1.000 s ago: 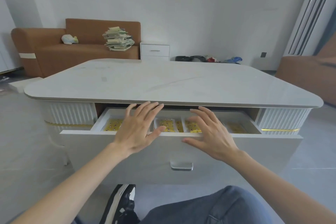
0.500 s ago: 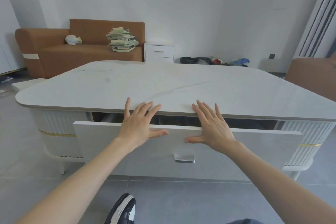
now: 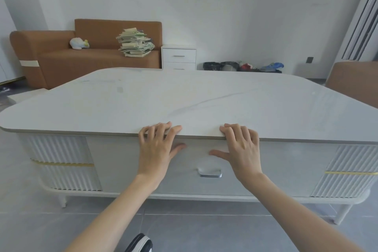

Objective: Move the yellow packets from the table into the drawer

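At the near edge of the tabletop (image 3: 184, 96), both hands lie flat against the drawer (image 3: 286, 161) front. The left hand (image 3: 156, 149) sits at about 9 o'clock from the metal handle (image 3: 210, 172) and the right hand (image 3: 243, 149) at about 1 o'clock from it, each with its palm on the white panel. The fingers (image 3: 161, 130) of both hands are loosely spread and empty; their tips lap over the lip of the tabletop while the thumbs point inward toward each other along the panel. This looks like a pushing pose: two palms set either side of the handle would drive the drawer in squarely, without racking it.

The drawer front appears flush with the ribbed side panels (image 3: 61, 161), with no gap showing beneath the tabletop, so I judge it shut. No yellow packets can be seen anywhere; the tabletop shows only bare marbled surface out to 12 o'clock. If the packets are in the drawer, they lie behind the panel, under the palms and out of sight, so their position cannot be confirmed. The task seems at or near its end.
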Demonstrator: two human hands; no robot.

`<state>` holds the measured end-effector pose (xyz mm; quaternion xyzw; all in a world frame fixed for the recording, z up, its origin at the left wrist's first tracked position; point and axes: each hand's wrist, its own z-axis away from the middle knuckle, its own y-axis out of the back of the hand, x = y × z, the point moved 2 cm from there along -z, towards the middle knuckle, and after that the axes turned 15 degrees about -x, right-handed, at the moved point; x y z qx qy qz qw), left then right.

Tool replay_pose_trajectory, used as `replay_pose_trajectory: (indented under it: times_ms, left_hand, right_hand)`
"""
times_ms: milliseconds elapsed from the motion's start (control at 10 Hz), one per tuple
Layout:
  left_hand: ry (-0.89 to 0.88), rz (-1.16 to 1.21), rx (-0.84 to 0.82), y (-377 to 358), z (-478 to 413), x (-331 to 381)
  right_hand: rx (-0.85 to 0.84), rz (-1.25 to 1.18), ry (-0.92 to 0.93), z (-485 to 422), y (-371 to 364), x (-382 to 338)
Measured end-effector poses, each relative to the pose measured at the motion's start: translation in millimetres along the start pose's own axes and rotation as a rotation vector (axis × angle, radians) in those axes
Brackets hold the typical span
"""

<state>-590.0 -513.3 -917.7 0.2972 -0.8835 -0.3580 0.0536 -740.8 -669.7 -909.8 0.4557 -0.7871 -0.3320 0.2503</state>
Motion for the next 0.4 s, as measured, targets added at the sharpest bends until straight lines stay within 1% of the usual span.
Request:
replay_pose_trajectory:
  times_ms: [100,200,300,400]
  left_hand:
    - [0.012,-0.008,-0.016,-1.8,-1.3,-1.7]
    - [0.047,0.044,-0.041,-2.4,3.2,4.6]
    - [0.131,0.152,-0.115,8.9,6.6,14.4]
    - [0.171,0.331,-0.158,18.0,45.7,38.9]
  right_hand:
    - [0.018,0.021,-0.009,-0.2,-0.9,-0.3]
    - [-0.019,-0.032,-0.053,1.0,-0.3,-2.7]
    - [-0.099,-0.141,-0.089,14.2,4.3,-12.0]
    - [-0.214,-0.361,-0.076,39.5,20.0,-19.3]
